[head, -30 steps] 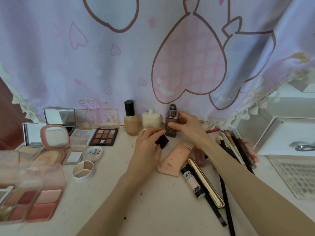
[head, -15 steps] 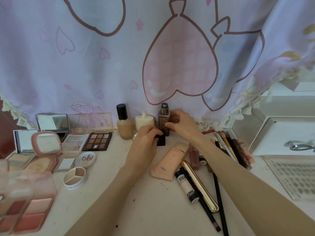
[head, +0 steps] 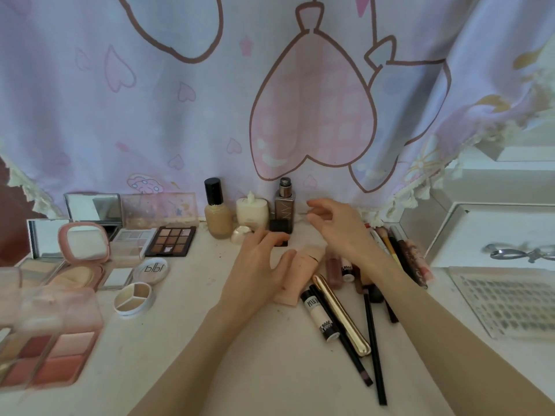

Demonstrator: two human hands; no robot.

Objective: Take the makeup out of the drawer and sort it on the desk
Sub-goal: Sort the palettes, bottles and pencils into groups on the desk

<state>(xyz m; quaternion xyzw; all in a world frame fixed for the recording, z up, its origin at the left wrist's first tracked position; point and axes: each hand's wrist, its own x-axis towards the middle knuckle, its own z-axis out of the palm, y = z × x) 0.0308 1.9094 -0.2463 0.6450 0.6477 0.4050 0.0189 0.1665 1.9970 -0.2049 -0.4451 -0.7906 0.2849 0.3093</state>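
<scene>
Hands hover over the tabletop [head: 186, 349] holding nothing: the left hand [head: 255, 271] spreads relaxed above the peach tube [head: 303, 265], the right hand [head: 336, 229] loosely curled beside the brown bottle [head: 284, 205], with its black cap [head: 280, 226] in front.

Lilac heart-print curtain [head: 180, 115], gold tube [head: 342, 316]

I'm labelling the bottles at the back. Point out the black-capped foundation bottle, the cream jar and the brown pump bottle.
black-capped foundation bottle [head: 218, 219], head view, on its beige body.
cream jar [head: 251, 212], head view, on its front wall.
brown pump bottle [head: 284, 207], head view, on its labelled body.
</scene>
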